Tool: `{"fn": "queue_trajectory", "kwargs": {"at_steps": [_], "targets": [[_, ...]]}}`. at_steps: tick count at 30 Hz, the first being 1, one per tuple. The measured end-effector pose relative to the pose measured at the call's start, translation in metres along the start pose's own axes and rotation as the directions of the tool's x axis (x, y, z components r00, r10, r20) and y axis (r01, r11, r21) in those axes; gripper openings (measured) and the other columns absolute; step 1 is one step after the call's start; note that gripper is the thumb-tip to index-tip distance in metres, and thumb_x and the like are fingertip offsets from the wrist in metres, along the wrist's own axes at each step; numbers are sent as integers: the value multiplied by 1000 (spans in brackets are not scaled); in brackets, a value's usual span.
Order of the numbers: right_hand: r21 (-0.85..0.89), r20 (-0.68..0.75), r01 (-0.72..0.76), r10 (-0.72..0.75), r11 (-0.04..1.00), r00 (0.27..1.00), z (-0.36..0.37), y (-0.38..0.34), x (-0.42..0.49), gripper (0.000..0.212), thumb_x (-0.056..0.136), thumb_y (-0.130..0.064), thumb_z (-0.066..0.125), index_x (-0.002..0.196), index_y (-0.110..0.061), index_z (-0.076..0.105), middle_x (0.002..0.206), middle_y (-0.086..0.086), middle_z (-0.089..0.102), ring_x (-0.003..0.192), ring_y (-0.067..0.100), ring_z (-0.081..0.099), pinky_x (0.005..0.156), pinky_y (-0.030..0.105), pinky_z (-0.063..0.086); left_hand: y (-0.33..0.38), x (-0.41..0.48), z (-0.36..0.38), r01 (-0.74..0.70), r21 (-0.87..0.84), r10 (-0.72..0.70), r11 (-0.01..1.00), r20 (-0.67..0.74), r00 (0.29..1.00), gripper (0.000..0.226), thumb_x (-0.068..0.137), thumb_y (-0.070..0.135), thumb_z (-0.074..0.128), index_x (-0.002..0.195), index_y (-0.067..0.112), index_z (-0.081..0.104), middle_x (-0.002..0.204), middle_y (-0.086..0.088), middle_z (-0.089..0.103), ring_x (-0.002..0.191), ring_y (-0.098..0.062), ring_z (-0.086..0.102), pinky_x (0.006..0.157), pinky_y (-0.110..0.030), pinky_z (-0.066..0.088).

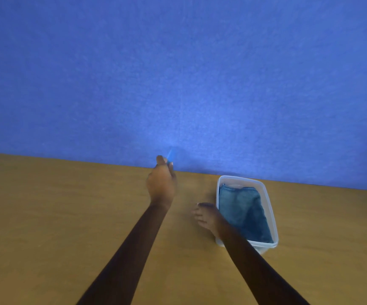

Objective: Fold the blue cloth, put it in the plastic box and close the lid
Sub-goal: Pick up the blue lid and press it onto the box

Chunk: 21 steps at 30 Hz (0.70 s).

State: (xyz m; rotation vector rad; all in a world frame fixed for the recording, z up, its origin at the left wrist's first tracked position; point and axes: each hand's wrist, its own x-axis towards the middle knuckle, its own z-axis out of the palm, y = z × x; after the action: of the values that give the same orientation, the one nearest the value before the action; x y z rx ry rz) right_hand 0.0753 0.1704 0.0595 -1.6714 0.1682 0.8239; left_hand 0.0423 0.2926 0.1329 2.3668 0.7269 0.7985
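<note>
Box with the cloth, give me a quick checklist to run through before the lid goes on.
1. Cloth folded and inside the box: ok.
2. Cloth below the rim all round: cannot tell.
3. Lid on the box: not ok, the box is open.
4. Lid in hand: cannot tell. The left hand pinches a blurred blue thing by the wall, and it is too small to name.
5. Right hand out of the opening: ok. It is beside the box's left wall and holds nothing.
6. Box flat on the table: ok.
</note>
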Motion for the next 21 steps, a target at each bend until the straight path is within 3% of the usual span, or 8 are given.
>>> {"fn": "queue_trajectory", "kwargs": {"at_steps": [5,7,9,12,15,18,21], "targets": [[267,16,8,-12,964,1000,-20,-18,-20,50,102,-26,30,143,2,27,145,28,38,135,38,39,112,41,31,35,3,-11,208,-461,-228,863,11,973,10,94,11,48,90,2,50,95,-31,65,93,-42,62,75,-38,37],[339,18,16,-23,941,1000,-29,-23,-26,50,102,-29,30,142,1,29,143,29,40,133,39,40,111,42,32,41,8,-6,325,-590,-322,739,115,940,11,94,10,48,86,3,49,86,-31,59,98,-45,61,81,-42,46],[431,15,50,-63,901,998,-42,-27,-32,44,101,-28,31,134,1,40,136,29,46,128,40,45,107,42,35,48,9,-1,437,-693,-362,573,265,894,20,95,11,45,76,7,45,82,-19,50,95,-41,62,82,-44,51],[538,-25,117,-123,835,992,-65,-30,-39,25,101,-23,35,104,-7,54,96,18,65,88,30,63,89,35,48,58,2,6,535,-748,-358,393,412,838,35,97,10,41,63,17,39,86,-14,52,74,-23,54,66,-32,48],[530,-114,166,-124,832,986,-89,-28,-38,22,99,-17,42,82,-12,56,51,-2,69,47,10,67,51,20,56,67,-12,11,581,-752,-318,311,494,809,36,98,7,37,63,16,40,74,-6,54,64,-15,53,57,-26,49],[500,-194,222,-141,837,971,-113,-24,-37,23,98,-12,43,78,-15,53,42,-8,65,38,3,62,41,14,52,74,-25,17,609,-729,-286,314,539,792,35,96,5,37,64,17,44,69,-1,54,60,-13,56,48,-22,52],[524,-238,233,-122,819,964,-132,-19,-42,22,98,-8,41,81,-15,53,48,-5,66,43,8,64,40,15,50,75,-36,25,706,-618,-259,345,661,705,20,94,8,39,81,14,54,79,-3,59,50,-13,61,63,-29,50]]}}
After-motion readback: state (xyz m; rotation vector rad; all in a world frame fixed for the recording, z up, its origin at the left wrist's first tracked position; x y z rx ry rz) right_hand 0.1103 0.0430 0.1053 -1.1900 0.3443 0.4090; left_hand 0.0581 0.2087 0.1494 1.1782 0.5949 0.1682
